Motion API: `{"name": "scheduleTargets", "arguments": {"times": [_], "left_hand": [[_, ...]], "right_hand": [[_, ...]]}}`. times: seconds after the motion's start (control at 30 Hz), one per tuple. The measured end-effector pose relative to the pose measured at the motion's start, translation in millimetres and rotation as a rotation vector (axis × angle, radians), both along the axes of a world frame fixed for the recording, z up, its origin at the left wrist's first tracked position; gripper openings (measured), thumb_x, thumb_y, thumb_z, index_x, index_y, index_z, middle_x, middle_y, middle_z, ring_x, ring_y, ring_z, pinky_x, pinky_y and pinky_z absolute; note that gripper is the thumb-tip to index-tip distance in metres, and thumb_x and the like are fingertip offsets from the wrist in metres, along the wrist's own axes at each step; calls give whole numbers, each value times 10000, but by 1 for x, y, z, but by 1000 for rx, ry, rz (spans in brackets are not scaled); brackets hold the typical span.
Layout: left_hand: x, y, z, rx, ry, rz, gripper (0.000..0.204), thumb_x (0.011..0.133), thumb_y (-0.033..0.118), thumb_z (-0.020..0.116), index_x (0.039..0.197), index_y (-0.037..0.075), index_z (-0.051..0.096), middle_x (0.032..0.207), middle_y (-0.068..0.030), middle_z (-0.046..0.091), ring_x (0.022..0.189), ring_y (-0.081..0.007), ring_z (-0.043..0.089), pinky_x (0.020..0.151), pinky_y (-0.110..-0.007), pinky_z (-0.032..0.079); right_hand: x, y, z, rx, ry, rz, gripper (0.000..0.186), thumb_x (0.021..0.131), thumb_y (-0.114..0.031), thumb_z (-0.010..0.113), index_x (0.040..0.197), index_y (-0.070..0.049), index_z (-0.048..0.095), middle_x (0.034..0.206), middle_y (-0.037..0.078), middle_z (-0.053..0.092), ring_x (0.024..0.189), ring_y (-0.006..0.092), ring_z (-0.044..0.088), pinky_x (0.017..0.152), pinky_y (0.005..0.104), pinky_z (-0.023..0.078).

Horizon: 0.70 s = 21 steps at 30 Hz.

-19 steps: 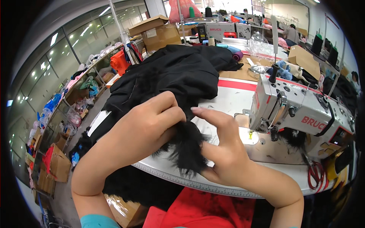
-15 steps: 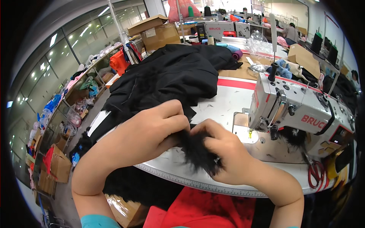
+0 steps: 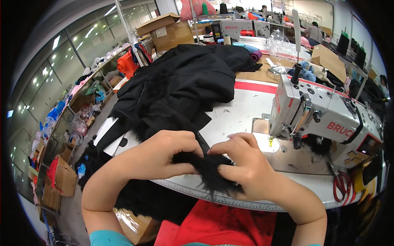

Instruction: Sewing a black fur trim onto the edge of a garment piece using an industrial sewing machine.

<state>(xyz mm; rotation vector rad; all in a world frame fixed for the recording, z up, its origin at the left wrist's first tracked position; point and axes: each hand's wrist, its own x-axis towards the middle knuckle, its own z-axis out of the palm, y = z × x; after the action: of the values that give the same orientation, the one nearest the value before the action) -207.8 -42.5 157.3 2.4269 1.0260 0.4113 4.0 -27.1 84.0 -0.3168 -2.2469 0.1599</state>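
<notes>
Black furry fabric (image 3: 211, 169) is pinched between my two hands above the front edge of the sewing table. My left hand (image 3: 174, 153) grips its left part, fingers bent and thumb underneath. With thumb and fingers closed, my right hand (image 3: 242, 166) holds the right part close by. A narrow black strip runs up from between my fingertips toward a large heap of black cloth (image 3: 188, 82), partly furry, on the table's left. To the right stands a white sewing machine (image 3: 320, 110), its needle area lit, apart from both hands.
Red-handled scissors (image 3: 341, 186) lie at the table's right, below the machine. A measuring tape strip (image 3: 221, 198) follows the front edge of the white table (image 3: 242, 107). Cardboard boxes (image 3: 172, 36) stand behind the cloth heap. A shelf of bagged materials (image 3: 78, 108) lines the left wall.
Both hands have shifted slightly down, and the furry fabric now lies more sideways between them. The strip running from the fingertips to the heap has come into view.
</notes>
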Motion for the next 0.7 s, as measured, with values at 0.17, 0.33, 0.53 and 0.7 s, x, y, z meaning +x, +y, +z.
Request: {"name": "scheduleTargets", "arguments": {"times": [0.17, 0.33, 0.53, 0.7], "left_hand": [[8, -1, -7, 41, 37, -53, 225, 674, 70, 707, 865, 11, 603, 725, -95, 521, 664, -257, 541, 567, -318, 424], [9, 1, -13, -10, 54, -32, 173, 736, 79, 660, 859, -27, 597, 769, -136, 545, 730, -300, 567, 641, -350, 461], [17, 3, -34, 144, -4, -17, 215, 705, 35, 682, 903, 10, 602, 749, -105, 520, 658, -263, 546, 570, -315, 444], [23, -4, -38, 218, 33, -35, 250, 677, 3, 683, 914, 15, 607, 756, -96, 515, 653, -246, 551, 570, -318, 457]], "right_hand": [[-6, -4, -13, 450, -135, -347, 95, 601, -116, 560, 665, -48, 580, 957, 104, 551, 913, 228, 522, 840, 354, 377], [0, -8, -19, 292, -133, -321, 138, 635, -144, 565, 707, -28, 591, 1008, 133, 550, 937, 249, 522, 840, 384, 388], [-1, -12, -35, 10, -27, -264, 211, 664, -136, 573, 834, -11, 588, 1038, 149, 548, 971, 273, 525, 876, 425, 375], [-1, -9, -49, 121, 0, -365, 178, 641, -102, 575, 776, 12, 592, 1050, 149, 562, 1008, 262, 531, 902, 433, 367]]}}
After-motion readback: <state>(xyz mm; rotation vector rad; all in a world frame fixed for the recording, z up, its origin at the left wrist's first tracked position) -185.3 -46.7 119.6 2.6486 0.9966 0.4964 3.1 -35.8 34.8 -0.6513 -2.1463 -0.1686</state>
